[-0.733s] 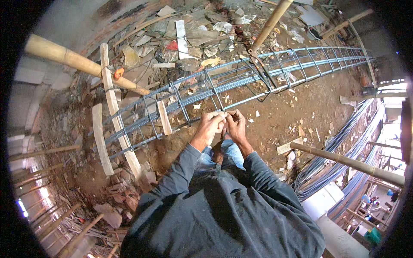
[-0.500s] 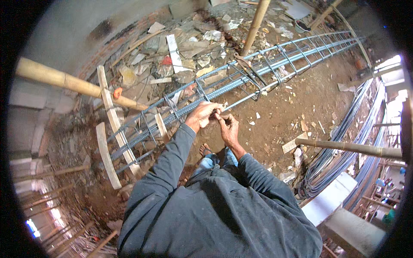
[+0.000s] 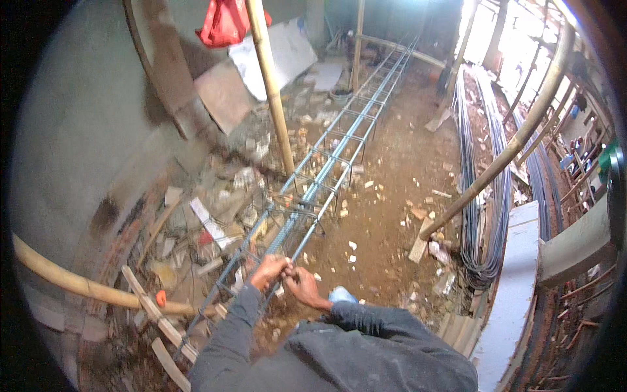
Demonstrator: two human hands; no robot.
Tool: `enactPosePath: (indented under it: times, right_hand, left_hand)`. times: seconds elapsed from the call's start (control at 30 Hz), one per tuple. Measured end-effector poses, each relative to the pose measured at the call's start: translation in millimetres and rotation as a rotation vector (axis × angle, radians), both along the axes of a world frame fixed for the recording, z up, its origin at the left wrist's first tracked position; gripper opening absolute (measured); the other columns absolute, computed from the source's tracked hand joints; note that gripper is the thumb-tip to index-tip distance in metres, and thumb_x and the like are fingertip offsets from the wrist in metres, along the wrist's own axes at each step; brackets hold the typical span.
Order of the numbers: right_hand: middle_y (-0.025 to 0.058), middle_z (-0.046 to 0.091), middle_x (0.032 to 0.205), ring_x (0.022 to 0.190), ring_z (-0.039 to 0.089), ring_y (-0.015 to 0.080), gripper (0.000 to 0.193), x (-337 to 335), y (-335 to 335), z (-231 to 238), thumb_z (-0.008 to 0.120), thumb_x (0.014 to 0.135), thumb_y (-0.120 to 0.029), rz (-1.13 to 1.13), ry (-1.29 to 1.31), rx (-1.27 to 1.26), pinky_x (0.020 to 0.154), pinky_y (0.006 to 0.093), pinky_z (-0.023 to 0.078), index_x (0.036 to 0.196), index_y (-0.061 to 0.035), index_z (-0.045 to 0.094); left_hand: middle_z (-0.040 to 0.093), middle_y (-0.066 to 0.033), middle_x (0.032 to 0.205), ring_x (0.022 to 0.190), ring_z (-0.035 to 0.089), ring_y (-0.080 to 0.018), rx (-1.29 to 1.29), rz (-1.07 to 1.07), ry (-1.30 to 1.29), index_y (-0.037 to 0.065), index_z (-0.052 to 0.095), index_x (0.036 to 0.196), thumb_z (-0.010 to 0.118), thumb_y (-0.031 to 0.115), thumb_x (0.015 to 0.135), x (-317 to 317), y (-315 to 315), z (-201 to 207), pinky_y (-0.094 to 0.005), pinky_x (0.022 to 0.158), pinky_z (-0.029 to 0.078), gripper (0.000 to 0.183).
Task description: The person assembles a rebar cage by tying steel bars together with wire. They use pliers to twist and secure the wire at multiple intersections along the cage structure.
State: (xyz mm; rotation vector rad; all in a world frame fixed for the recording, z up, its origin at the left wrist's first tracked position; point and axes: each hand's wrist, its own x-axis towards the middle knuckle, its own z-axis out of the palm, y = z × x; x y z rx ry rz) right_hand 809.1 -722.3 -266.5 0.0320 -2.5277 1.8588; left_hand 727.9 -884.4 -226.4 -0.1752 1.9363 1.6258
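Note:
A long rebar cage point(image 3: 339, 149) of bluish steel bars and square stirrups runs from beside me to the far end of the room. My left hand point(image 3: 268, 271) is closed at its right-hand bar, fingertips bent inward. Against it, my right hand point(image 3: 305, 287) is closed in a pinch, and the fingertips of both hands meet. Whatever they pinch is too small and hidden to make out. A little farther along, dark-handled pincers point(image 3: 304, 210) lie across the cage bars, blurred.
Bamboo poles point(image 3: 271, 88) stand left of the cage; another bamboo pole point(image 3: 499, 166) slants up at right. Bundled steel rods point(image 3: 480, 248) lie on the right, beside a white board point(image 3: 506, 294). Rubble point(image 3: 245, 176) covers the left ground. A red bag point(image 3: 223, 25) hangs at upper left.
My view has tilted up and swung, bringing the far room and red bag into sight. Both hands appear lower and farther left in the picture, still together at the cage bar.

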Motion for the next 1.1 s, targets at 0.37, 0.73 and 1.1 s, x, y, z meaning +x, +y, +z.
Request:
enactPosePath:
  times: [0.37, 0.73, 1.1]
  right_hand:
    - [0.0065, 0.058, 0.120, 0.119, 0.057, 0.0256, 0.029, -78.4, 50.0, 5.4, 0.061, 0.094, -0.019, 0.844, 0.887, 0.799, 0.095, 0.0423, 0.047, 0.122, -0.0125, 0.058]
    - [0.0077, 0.062, 0.099, 0.112, 0.061, 0.0268, 0.013, -106.1, 42.7, 34.1, 0.065, 0.087, -0.020, 0.988, 1.320, 0.781, 0.106, 0.0471, 0.047, 0.095, -0.0094, 0.063]
    - [0.0101, 0.062, 0.095, 0.097, 0.065, 0.0285, 0.026, -107.2, 48.5, 23.2, 0.062, 0.090, -0.019, 0.975, 1.288, 0.746, 0.102, 0.0522, 0.045, 0.111, -0.0044, 0.066]
  left_hand:
    - [0.077, -0.0133, 0.079, 0.074, 0.075, -0.0240, -0.567, -0.160, 0.370, 0.003, 0.082, 0.092, 0.080, 0.036, 0.088, -22.2, 12.0, 15.7, -0.0408, 0.070, 0.058, 0.034]
    - [0.073, -0.0138, 0.074, 0.067, 0.067, -0.0191, -0.590, -0.345, 0.353, -0.002, 0.077, 0.090, 0.074, 0.036, 0.094, -59.4, -4.3, -10.2, -0.0403, 0.065, 0.053, 0.039]
    - [0.076, -0.0097, 0.114, 0.104, 0.070, -0.0171, -0.075, 0.578, 0.481, 0.001, 0.072, 0.125, 0.075, 0.029, 0.101, 62.6, -81.8, 32.1, -0.0349, 0.087, 0.057, 0.037]
